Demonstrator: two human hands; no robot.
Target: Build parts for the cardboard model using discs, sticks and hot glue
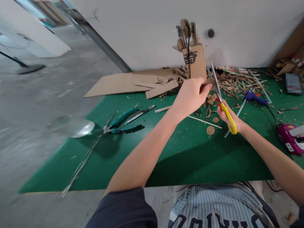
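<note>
My left hand [191,95] is closed around the lower end of an upright cardboard piece [196,60] with dark lettering and small cardboard wheels on top. My right hand [229,118] grips yellow-handled scissors [219,95], blades pointing up and standing next to the right edge of the cardboard piece. Both hands are above the green mat [142,152]. Two small cardboard discs [210,130] lie on the mat just below the hands.
Flat cardboard sheets [133,83] and a heap of cardboard scraps [235,83] lie along the wall. Green-handled pliers [123,125], a thin wooden stick [204,121], a blue glue gun [255,98] with cable and a pink device [291,139] rest on the mat.
</note>
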